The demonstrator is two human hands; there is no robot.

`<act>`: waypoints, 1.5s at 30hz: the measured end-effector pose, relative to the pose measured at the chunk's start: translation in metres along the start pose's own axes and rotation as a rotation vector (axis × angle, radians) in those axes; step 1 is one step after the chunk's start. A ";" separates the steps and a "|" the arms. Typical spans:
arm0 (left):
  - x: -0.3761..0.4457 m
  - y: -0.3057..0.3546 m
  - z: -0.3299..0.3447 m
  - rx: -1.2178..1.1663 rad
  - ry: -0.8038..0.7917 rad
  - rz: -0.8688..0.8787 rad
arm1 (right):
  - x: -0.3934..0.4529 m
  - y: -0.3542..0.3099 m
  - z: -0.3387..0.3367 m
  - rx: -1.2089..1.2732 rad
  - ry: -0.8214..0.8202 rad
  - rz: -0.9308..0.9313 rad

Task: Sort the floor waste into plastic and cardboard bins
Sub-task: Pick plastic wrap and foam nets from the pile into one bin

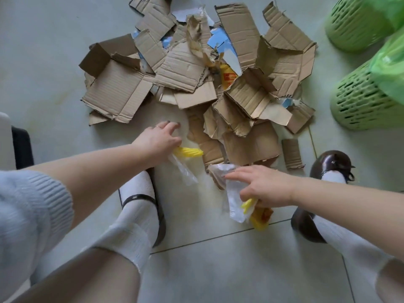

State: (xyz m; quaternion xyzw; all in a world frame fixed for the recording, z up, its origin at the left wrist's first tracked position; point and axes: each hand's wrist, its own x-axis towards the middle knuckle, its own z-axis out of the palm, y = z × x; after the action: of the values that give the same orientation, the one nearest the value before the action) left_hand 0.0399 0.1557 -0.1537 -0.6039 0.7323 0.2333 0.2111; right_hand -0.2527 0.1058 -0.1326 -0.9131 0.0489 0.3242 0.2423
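Two hands are down at the near edge of the cardboard pile (192,68), which is spread over the tiled floor (54,62). Just left of that edge, the left hand (158,142) grips a clear plastic wrapper with yellow trim (183,165). Over to the right, the right hand (262,185) clutches a bunch of clear and yellow plastic (242,209), forefinger stretched out. Far right of the pile are two green bins (358,101), bags inside.
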 end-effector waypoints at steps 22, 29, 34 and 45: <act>-0.020 0.013 -0.073 -0.204 0.366 0.164 | -0.043 0.015 -0.030 0.189 0.454 0.121; -0.006 0.045 -0.192 -0.144 0.497 0.256 | -0.128 0.032 -0.110 0.148 0.613 0.223; 0.011 0.087 -0.270 -0.064 0.566 0.318 | -0.192 0.051 -0.155 0.170 0.761 0.356; 0.094 0.236 -0.353 -0.091 0.626 0.264 | -0.301 0.131 -0.146 0.547 1.294 0.969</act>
State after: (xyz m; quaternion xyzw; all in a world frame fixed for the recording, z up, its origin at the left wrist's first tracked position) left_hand -0.2184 -0.0905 0.0943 -0.5551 0.8222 0.0945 -0.0833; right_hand -0.4382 -0.0987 0.0969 -0.7062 0.6395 -0.2166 0.2131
